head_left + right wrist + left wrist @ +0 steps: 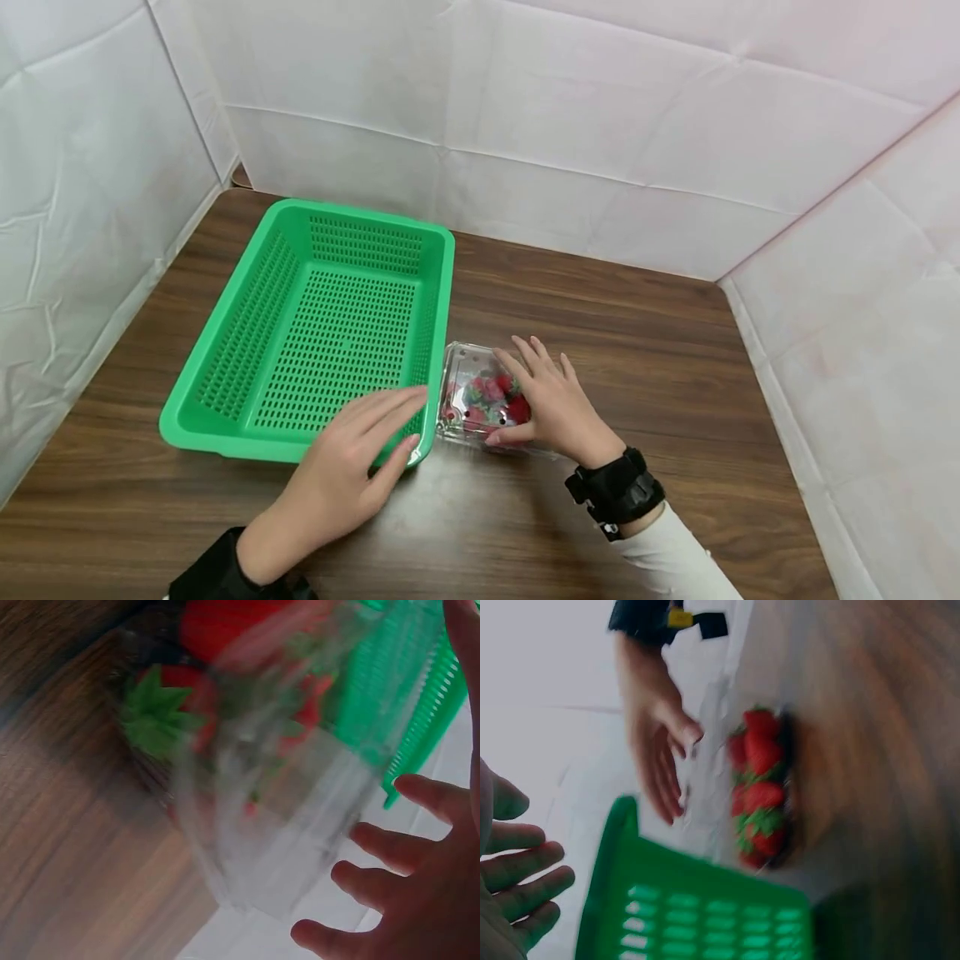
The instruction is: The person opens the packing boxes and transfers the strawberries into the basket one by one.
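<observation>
Beside green basket [315,325]: right hand [551,404] spread, half-hiding strawberry box [480,398]; left hand [352,467] flat; wrist views blurred.

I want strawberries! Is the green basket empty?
Empty: the green basket shows only bare mesh; the strawberries sit outside in their clear box.

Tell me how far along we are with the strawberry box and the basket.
Early. The green basket sits empty on the table. The strawberry box sits beside it, lid closed. The right hand rests on the box; the left hand lies flat over the basket's near rim. Nothing is lifted or moved in yet.
</observation>
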Tool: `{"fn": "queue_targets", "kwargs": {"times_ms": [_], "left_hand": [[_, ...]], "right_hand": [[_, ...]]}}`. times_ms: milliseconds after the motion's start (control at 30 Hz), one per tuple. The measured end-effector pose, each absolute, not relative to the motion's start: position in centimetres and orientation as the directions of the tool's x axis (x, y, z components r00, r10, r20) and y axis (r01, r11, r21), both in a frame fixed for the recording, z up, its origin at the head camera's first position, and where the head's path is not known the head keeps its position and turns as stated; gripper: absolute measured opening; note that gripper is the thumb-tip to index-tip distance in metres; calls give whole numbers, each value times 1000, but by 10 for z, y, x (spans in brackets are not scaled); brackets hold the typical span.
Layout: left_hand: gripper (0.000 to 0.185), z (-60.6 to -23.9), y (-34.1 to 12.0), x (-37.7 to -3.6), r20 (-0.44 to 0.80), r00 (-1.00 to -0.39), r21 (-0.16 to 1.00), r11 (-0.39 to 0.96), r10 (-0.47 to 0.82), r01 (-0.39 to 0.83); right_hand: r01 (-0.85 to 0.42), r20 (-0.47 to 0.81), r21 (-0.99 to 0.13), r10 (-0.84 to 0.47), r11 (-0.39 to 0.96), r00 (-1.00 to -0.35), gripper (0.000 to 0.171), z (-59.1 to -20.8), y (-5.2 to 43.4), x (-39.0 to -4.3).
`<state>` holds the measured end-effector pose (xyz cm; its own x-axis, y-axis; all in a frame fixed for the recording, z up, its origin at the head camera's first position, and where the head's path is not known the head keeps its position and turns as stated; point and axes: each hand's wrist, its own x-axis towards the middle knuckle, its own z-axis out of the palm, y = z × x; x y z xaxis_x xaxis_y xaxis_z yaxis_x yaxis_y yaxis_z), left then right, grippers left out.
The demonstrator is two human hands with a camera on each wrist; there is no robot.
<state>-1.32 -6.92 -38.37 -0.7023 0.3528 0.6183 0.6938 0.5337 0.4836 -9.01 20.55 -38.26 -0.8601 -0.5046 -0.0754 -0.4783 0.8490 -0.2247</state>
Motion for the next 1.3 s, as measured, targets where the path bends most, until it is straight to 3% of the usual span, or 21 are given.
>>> {"fn": "queue_targets", "kwargs": {"times_ms": [100, 267, 400, 567, 667, 767, 1000, 1300], "left_hand": [[35, -390, -62, -9, 679, -644, 457, 484, 352, 746], [29, -398, -48, -3, 803, -485, 379, 332, 346, 864], [27, -407, -38, 3, 812, -449, 378, 250, 372, 891], [30, -423, -29, 14, 674, -578, 539, 228, 461, 811], [38, -430, -26, 18, 480, -686, 658, 293, 547, 694], [50, -434, -24, 17, 281, -746, 715, 386, 603, 582], [66, -439, -16, 7, 68, -798, 710, 533, 599, 460], [61, -436, -6, -3, 3, -823, 663, 615, 568, 427]], "right_hand": [[-500, -106, -215, -529, 839, -842, 113, -386, 207, -92], [-526, -113, -181, -549, 831, -828, 115, -391, 209, -95], [-538, -96, -152, -554, 829, -827, 111, -393, 210, -96], [-559, -70, -107, -567, 822, -821, 110, -395, 210, -97], [-571, -60, -86, -576, 816, -815, 110, -395, 211, -97], [-575, -59, -77, -579, 815, -813, 110, -396, 210, -97], [-580, -56, -46, -582, 813, -811, 109, -397, 210, -98], [-573, -74, -67, -577, 817, -813, 104, -396, 211, -99]]}}
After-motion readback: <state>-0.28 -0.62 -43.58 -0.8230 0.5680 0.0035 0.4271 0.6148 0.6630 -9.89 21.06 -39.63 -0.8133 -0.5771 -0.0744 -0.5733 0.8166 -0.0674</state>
